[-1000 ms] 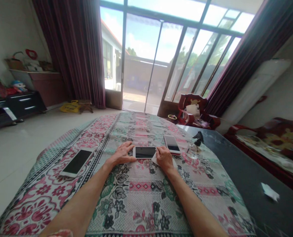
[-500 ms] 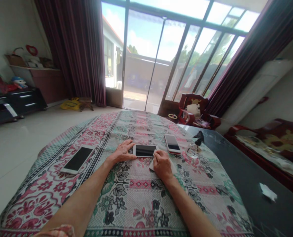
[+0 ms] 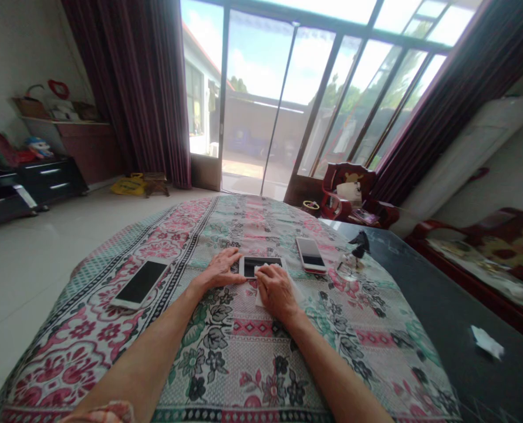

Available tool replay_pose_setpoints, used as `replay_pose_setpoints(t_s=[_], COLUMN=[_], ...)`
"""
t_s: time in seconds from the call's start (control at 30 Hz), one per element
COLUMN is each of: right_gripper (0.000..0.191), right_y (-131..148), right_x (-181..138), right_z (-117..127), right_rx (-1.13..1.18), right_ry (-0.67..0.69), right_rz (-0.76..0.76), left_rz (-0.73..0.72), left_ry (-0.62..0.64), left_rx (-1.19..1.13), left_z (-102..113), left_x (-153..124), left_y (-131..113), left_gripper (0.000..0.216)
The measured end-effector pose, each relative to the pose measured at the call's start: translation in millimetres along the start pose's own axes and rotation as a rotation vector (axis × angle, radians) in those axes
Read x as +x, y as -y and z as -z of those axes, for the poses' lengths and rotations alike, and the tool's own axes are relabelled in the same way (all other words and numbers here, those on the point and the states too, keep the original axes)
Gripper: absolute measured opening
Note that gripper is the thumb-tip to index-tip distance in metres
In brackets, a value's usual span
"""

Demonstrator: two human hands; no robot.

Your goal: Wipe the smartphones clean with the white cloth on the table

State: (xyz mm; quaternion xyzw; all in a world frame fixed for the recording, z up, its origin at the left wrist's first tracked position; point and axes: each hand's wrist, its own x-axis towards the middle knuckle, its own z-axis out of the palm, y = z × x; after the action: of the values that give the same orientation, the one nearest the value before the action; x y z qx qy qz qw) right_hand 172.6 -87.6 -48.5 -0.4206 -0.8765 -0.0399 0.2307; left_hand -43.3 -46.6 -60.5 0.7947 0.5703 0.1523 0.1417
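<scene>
A white-framed smartphone point(image 3: 249, 267) with a dark screen lies sideways on the flowered tablecloth point(image 3: 261, 358). My left hand point(image 3: 220, 268) steadies its left end, thumb at the near corner and fingers at the far one. Over the right part of the screen, my right hand point(image 3: 277, 289) is closed on a thin white wiping cloth point(image 3: 297, 288), bunched at the fingertips and trailing under the palm. A second white smartphone point(image 3: 141, 284) lies face up to the left. Right of my hands rests a third smartphone point(image 3: 310, 254), white with a reddish edge.
A small clear object with a black top point(image 3: 358, 244) stands on the table's right side. Beyond it is a dark tabletop point(image 3: 437, 305) with a crumpled white tissue point(image 3: 488, 342). A wooden chair point(image 3: 348, 191) stands near the glass doors point(image 3: 261, 117).
My right hand has slid left with the cloth, from the phone's right edge onto its screen. My left hand stays at the phone's left end. The view has shifted slightly.
</scene>
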Motion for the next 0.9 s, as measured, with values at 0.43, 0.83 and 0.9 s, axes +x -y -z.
replay_pose_setpoints(t_s=[0.43,0.83,0.9], right_gripper=[0.023,0.026,0.024], right_y=[-35,-7,-2], right_x=[-17,-4,-2], right_z=[8,-1,-2], right_rx=[-0.113,0.064,0.066], right_ry=[-0.127,-0.128,-0.080], right_rz=[-0.399,0.010,0.047], left_rz=[-0.009,-0.014,-0.012], left_ry=[0.014,0.004,-0.002], left_rx=[-0.027,-0.005,-0.006], left_z=[2,1,1], left_x=[-2,-1,-1], left_y=[2,1,1], left_gripper=[0.075,0.073,0.073])
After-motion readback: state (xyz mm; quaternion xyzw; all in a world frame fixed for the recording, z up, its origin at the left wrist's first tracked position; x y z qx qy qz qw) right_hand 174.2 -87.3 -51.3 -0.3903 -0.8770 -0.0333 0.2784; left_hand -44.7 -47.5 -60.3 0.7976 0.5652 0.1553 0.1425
